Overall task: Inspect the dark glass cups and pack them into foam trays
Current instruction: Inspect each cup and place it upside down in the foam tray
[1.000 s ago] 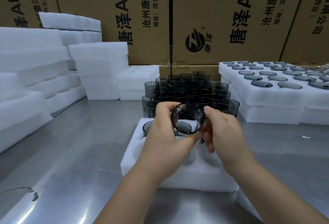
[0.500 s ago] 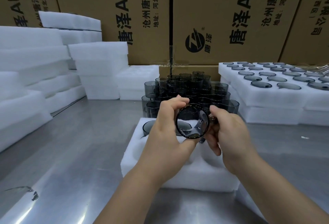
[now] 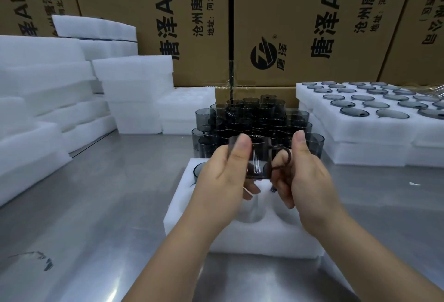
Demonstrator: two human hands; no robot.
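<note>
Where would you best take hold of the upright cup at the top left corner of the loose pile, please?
I'd pinch its wall just below the rim, coming from above and the left. This corner cup stands upright, mouth up, left side free; the other loose cups crowd its right and rear. The left hand and right hand hold the inspected cup.

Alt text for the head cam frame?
The left hand and right hand hold a dark glass cup above a white foam tray on a metal table. Loose cups stand behind it; filled trays sit to the right.
</note>
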